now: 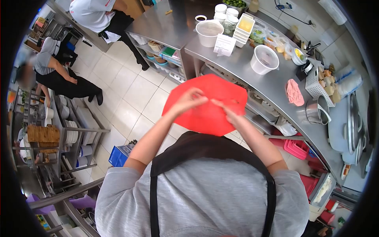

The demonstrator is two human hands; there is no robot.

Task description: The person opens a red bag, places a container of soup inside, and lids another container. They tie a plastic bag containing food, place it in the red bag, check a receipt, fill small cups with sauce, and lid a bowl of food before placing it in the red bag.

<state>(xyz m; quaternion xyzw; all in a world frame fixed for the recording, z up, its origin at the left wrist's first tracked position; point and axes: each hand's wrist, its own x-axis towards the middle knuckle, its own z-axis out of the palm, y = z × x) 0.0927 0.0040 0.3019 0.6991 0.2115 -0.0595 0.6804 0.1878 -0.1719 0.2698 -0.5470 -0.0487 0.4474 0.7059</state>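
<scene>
A bright red, flat piece that looks like a bag (197, 120) is spread in front of my apron, above the floor. My left hand (190, 100) is over its upper middle, thumb and fingers pinched together at the red material. From the other side my right hand (229, 112) reaches in, its fingers pressed on the red material close to the left fingertips. Slight blur covers both hands. A small slit shows in the red piece near its right edge. What lies under it is hidden.
The steel counter (252, 85) at right carries a white tub (209, 35), another lidded tub (264, 61), a paper slip (224, 45), a pink cloth (294, 93) and a white basket (318, 85). Two people stand at left, beside a rack of dishes (71, 132).
</scene>
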